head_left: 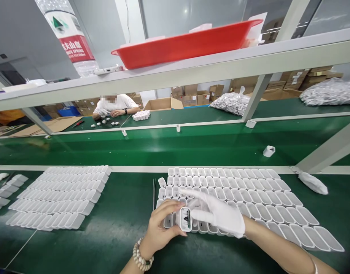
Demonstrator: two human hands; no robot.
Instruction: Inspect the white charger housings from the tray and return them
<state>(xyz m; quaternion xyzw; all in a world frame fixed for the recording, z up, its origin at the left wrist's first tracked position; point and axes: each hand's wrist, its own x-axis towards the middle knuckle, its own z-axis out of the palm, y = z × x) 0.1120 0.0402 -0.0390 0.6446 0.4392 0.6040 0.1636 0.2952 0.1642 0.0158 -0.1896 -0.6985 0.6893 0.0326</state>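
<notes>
1. The held adapter [185,219] is kept above the near edge of the packed rows, at 12 o'clock from the wrists, with its dark-marked face turned upward.
2. It is clamped by the left fingers [175,207] of the bare left hand [160,224], which are curled together around 1 side, so a firm hold is given without the marked face being covered.
3. The right hand [217,213] is covered by a white glove, and its right fingers [202,199] are stretched out slightly apart; whether they grip cannot be told.
4. Many adapters [249,194] are set in slanted rows beneath the hands, on a green belt [120,239].
5. A 2nd block of rows [58,198] is laid at 9 o'clock.
6. A red tray [186,47] is placed on a shelf at 12 o'clock, and a co-worker [115,104] is seated beyond.
</notes>
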